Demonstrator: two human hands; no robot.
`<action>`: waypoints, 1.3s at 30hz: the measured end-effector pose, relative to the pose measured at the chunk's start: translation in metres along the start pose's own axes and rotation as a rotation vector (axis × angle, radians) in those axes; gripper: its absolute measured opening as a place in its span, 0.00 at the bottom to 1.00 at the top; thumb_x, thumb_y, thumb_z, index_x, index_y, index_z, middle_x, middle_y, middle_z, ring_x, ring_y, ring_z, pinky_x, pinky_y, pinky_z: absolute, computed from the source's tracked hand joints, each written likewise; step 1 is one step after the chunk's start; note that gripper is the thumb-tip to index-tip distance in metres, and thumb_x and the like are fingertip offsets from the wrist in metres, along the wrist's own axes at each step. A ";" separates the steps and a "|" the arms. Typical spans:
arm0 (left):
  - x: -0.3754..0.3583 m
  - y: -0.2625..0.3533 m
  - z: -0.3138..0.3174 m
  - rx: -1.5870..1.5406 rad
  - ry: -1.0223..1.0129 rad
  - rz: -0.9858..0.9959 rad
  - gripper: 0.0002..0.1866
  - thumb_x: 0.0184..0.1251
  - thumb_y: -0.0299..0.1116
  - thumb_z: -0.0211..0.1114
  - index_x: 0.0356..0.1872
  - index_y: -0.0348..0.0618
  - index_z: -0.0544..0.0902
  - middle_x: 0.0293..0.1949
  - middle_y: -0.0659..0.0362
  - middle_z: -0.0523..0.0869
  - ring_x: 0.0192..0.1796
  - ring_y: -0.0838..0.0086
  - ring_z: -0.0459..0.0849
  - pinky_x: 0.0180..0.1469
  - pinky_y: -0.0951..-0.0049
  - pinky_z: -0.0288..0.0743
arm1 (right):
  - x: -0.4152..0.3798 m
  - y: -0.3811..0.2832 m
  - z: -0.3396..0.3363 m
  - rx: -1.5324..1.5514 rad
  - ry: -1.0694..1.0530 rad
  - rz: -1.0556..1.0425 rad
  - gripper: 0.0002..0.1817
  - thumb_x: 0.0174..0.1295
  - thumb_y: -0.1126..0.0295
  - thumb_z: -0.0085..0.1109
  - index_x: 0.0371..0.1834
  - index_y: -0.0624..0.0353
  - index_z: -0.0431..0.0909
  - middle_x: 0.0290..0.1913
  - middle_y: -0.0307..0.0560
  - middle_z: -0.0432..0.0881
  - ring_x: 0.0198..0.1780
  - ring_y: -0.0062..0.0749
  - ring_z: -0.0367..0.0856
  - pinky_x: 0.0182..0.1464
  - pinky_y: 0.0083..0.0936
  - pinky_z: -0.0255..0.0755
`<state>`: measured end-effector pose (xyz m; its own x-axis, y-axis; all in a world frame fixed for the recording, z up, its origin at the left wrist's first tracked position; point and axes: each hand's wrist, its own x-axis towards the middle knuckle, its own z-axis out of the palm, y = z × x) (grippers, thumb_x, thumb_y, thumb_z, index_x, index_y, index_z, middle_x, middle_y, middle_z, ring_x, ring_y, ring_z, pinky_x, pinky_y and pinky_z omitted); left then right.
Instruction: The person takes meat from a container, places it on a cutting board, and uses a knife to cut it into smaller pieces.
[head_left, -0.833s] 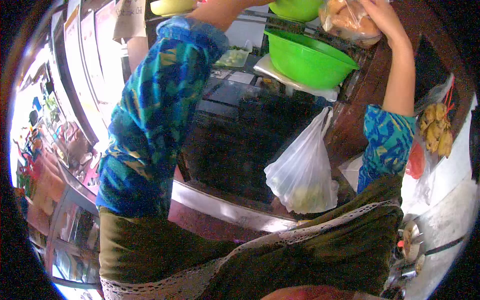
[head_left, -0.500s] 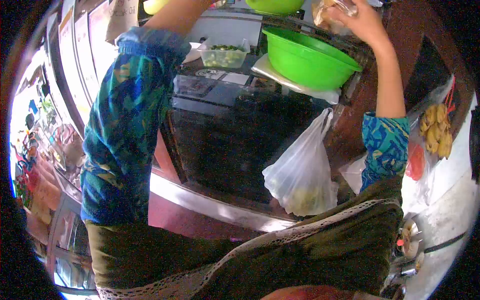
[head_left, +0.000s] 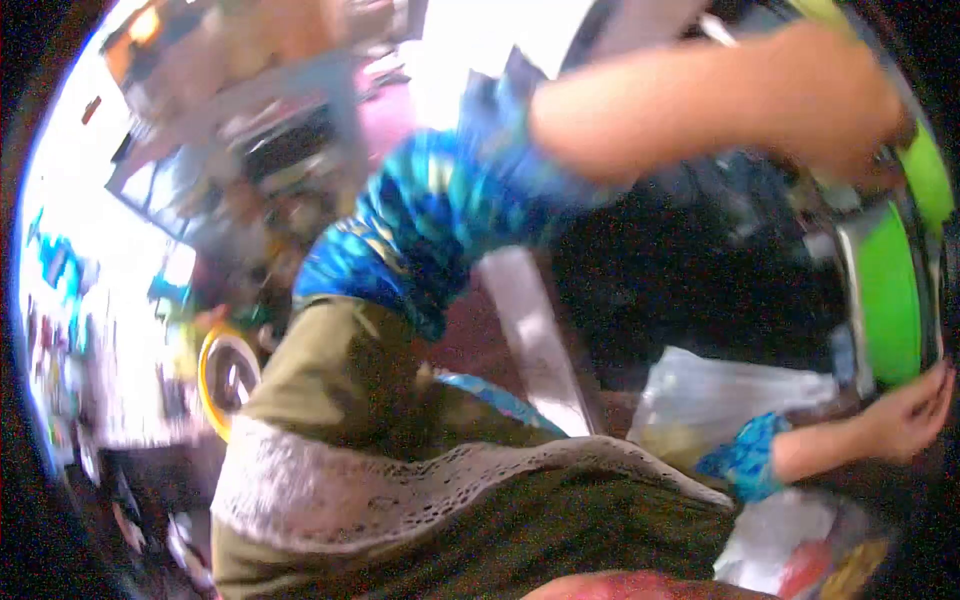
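My left hand [head_left: 850,125] reaches across the upper right, smeared by motion. Its fingers are bent down and mostly hidden, so I cannot tell what they hold. Below it stands the bright green basin [head_left: 888,300], seen edge-on, with a lighter green item [head_left: 925,180] beyond it. Close to the basin's near end is my right hand [head_left: 912,415], its fingers loosely bent and apart, no packet showing in them. A white plastic bag [head_left: 725,390] with something yellowish inside lies just left of my right forearm.
The dark glossy tabletop [head_left: 650,290] spreads between my arms, with a pale edge strip [head_left: 540,340] along it. A yellow-rimmed round thing [head_left: 212,385] is at left. Bananas [head_left: 858,568] and a red bag [head_left: 805,565] show at lower right. Blurred street clutter fills the left.
The view has swung to the left, so the basin and both hands now sit at the right edge. The clear packet with brown contents in my right hand no longer shows there.
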<state>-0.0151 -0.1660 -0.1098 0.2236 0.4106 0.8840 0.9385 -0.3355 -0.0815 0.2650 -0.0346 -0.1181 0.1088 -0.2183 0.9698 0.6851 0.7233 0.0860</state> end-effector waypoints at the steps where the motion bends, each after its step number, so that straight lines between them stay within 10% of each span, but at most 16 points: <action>1: -0.042 0.011 -0.003 -0.039 0.103 -0.052 0.16 0.53 0.48 0.64 0.35 0.48 0.83 0.22 0.51 0.82 0.27 0.56 0.83 0.30 0.59 0.77 | -0.030 -0.027 -0.003 0.106 -0.040 0.099 0.20 0.66 0.56 0.49 0.39 0.63 0.83 0.37 0.52 0.84 0.43 0.38 0.81 0.50 0.29 0.73; 5: -0.227 0.050 0.000 -0.190 -0.057 -0.511 0.07 0.58 0.37 0.63 0.32 0.47 0.79 0.21 0.53 0.80 0.23 0.58 0.81 0.26 0.59 0.75 | -0.155 -0.146 0.017 0.798 -0.576 0.131 0.11 0.64 0.68 0.52 0.30 0.61 0.83 0.36 0.47 0.82 0.39 0.32 0.78 0.47 0.26 0.71; 8: -0.360 0.088 -0.001 0.001 -0.432 -1.049 0.11 0.61 0.44 0.59 0.33 0.50 0.79 0.26 0.51 0.82 0.27 0.54 0.81 0.29 0.55 0.75 | -0.264 -0.257 0.041 1.354 -1.580 0.522 0.08 0.61 0.74 0.54 0.42 0.62 0.79 0.39 0.44 0.82 0.40 0.27 0.80 0.45 0.23 0.72; 11: -0.431 0.148 -0.051 0.041 -0.485 -1.369 0.10 0.60 0.43 0.60 0.34 0.49 0.79 0.26 0.52 0.82 0.30 0.53 0.82 0.31 0.56 0.75 | -0.357 -0.353 0.023 1.622 -1.913 0.345 0.09 0.60 0.72 0.57 0.42 0.61 0.80 0.38 0.43 0.83 0.36 0.24 0.80 0.39 0.22 0.74; 20: -0.496 0.291 -0.151 0.352 -0.299 -1.954 0.10 0.57 0.36 0.63 0.40 0.50 0.82 0.33 0.53 0.85 0.36 0.58 0.84 0.37 0.64 0.78 | -0.506 -0.571 0.020 1.253 -1.536 -0.252 0.10 0.55 0.72 0.49 0.30 0.57 0.83 0.35 0.56 0.83 0.38 0.49 0.82 0.42 0.41 0.74; 25: -0.502 0.310 -0.154 0.484 -0.178 -1.994 0.07 0.58 0.34 0.62 0.35 0.45 0.81 0.29 0.53 0.84 0.33 0.61 0.84 0.35 0.67 0.76 | -0.499 -0.587 0.017 0.957 -1.610 -1.081 0.13 0.55 0.71 0.47 0.30 0.66 0.83 0.36 0.61 0.82 0.40 0.49 0.83 0.44 0.43 0.73; 28: -0.509 0.311 -0.158 0.450 -0.197 -2.002 0.08 0.59 0.35 0.62 0.37 0.45 0.81 0.31 0.52 0.84 0.35 0.58 0.84 0.37 0.64 0.77 | -0.528 -0.585 0.010 1.047 -1.592 -0.809 0.13 0.54 0.71 0.48 0.29 0.61 0.84 0.36 0.58 0.83 0.41 0.46 0.83 0.43 0.42 0.74; 32: -0.513 0.310 -0.156 0.424 -0.225 -2.012 0.09 0.60 0.35 0.60 0.38 0.44 0.81 0.34 0.51 0.84 0.38 0.55 0.83 0.39 0.63 0.77 | -0.544 -0.591 0.023 1.105 -1.635 -0.818 0.11 0.53 0.70 0.50 0.28 0.59 0.85 0.34 0.57 0.84 0.39 0.46 0.83 0.42 0.41 0.74; 34: -0.528 0.312 -0.147 0.523 -0.200 -1.891 0.06 0.58 0.35 0.63 0.34 0.46 0.81 0.28 0.55 0.84 0.31 0.62 0.84 0.33 0.65 0.76 | -0.486 -0.584 0.022 1.016 -1.557 -1.274 0.13 0.55 0.72 0.48 0.30 0.65 0.84 0.36 0.63 0.82 0.42 0.51 0.82 0.45 0.42 0.74; 39: -0.530 0.304 -0.135 0.344 -0.127 -1.938 0.07 0.58 0.35 0.63 0.35 0.47 0.81 0.28 0.57 0.84 0.31 0.65 0.84 0.33 0.66 0.77 | -0.525 -0.591 0.046 1.260 -1.576 -1.078 0.13 0.53 0.64 0.52 0.28 0.60 0.83 0.32 0.58 0.82 0.38 0.50 0.82 0.42 0.43 0.74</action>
<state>0.1164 -0.6005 -0.5411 -0.9885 0.0144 -0.1506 -0.0968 0.7049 0.7027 -0.2305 -0.3175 -0.6673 -0.7555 -0.6195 -0.2135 -0.6275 0.7778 -0.0365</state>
